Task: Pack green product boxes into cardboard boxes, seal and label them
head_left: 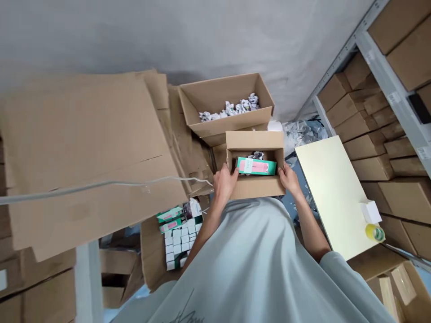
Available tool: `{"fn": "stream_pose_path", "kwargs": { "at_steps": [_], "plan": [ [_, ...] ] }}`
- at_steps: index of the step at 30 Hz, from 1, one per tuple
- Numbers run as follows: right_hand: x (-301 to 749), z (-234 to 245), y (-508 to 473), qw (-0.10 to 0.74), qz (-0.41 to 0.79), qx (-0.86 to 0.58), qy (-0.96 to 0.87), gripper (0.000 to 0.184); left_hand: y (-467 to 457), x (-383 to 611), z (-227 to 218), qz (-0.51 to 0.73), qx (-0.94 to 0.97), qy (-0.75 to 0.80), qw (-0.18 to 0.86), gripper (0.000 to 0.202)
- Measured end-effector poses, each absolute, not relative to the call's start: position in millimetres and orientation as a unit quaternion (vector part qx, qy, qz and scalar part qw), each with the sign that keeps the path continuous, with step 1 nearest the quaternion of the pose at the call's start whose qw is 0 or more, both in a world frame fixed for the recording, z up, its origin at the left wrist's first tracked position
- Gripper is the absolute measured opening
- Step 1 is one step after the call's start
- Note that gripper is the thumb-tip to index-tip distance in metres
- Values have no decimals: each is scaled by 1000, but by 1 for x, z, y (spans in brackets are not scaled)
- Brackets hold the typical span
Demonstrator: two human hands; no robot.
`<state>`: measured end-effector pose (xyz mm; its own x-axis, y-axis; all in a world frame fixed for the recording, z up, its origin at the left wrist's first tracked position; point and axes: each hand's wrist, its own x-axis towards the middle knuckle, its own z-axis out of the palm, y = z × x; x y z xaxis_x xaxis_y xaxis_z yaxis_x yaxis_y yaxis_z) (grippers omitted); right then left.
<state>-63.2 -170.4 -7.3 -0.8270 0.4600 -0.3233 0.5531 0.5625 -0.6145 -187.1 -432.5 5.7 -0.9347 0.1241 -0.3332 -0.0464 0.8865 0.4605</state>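
Note:
A small open cardboard box [255, 187] is held close in front of my body. My left hand [225, 181] grips its left side, thumb over the edge near the contents. On the opposite side, my right hand [288, 178] is closed on the box wall. Inside lies a green product box [256, 166] with a pink picture and a white label. Crumpled paper [257, 155] shows behind it. My left thumb tip is at the green box's left end; whether it touches is hard to tell.
Behind stands a larger open carton [232, 125] with crumpled paper. Flattened cardboard [90, 148] fills the left, crossed by a white cable [128, 183]. Below it, a carton [150, 251] holds many small white boxes. At right, a pale board [333, 188] bears yellow tape [374, 232], beside stacked shelves.

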Motion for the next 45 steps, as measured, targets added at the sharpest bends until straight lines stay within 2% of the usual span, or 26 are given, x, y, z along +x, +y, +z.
{"fn": "stream_pose_path", "kwargs": {
  "at_steps": [6, 11, 16, 20, 24, 28, 33, 37, 41, 45],
  "plan": [
    [-122, -21, -198, 97, -406, 213, 883, 59, -471, -205, 3, 215, -41, 957, 190, 58],
    [-154, -33, -195, 121, -432, 180, 875, 67, -469, -220, -5, 184, -82, 957, 207, 56],
    [-174, -33, -186, 157, -463, 145, 860, 72, -464, -233, -13, 225, -107, 947, 201, 59],
    [-179, -35, -182, 192, -493, 127, 839, 83, -469, -237, -25, 263, -145, 930, 211, 65],
    [-178, -39, -169, 224, -521, 104, 817, 95, -479, -234, -37, 316, -157, 925, 142, 71],
    [-183, -32, -149, 203, -479, 101, 848, 104, -483, -232, -33, 352, -162, 920, 53, 72],
    [-206, 2, -130, 113, -429, 68, 894, 89, -476, -250, 3, 416, -118, 901, -47, 60],
    [-239, 35, -129, 15, -395, 44, 917, 73, -464, -281, 38, 415, -49, 901, -118, 48],
    [-285, 57, -135, -52, -378, 10, 924, 58, -443, -326, 58, 397, -2, 908, -137, 41],
    [-342, 72, -145, -62, -333, 5, 941, 49, -407, -384, 59, 365, 34, 925, -100, 40]
  ]
}}
